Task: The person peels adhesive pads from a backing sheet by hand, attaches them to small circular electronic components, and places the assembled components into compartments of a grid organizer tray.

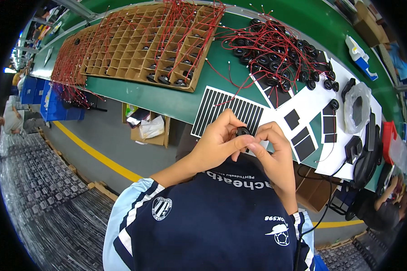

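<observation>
A small round black speaker [243,131] is held up in front of my chest, above the table's near edge. My left hand [217,142] pinches it between thumb and bent fingers. From the other side my right hand [276,149] closes thumb and forefinger at the speaker's right edge, the two thumbs nearly touching. The fingers hide the speaker's lower side. Just beyond my hands lies a white sheet with black strips [226,110]. A heap of similar black speakers with red wires [271,58] sits farther back.
A divided cardboard tray [126,49] holding wired speakers covers the left of the green table [135,101]. On the right are white sheets with black patches [304,144], a clear plastic bag [357,108], a blue-and-white dispenser [361,58] and a red bin [388,140]. A dark cable [331,194] hangs at right.
</observation>
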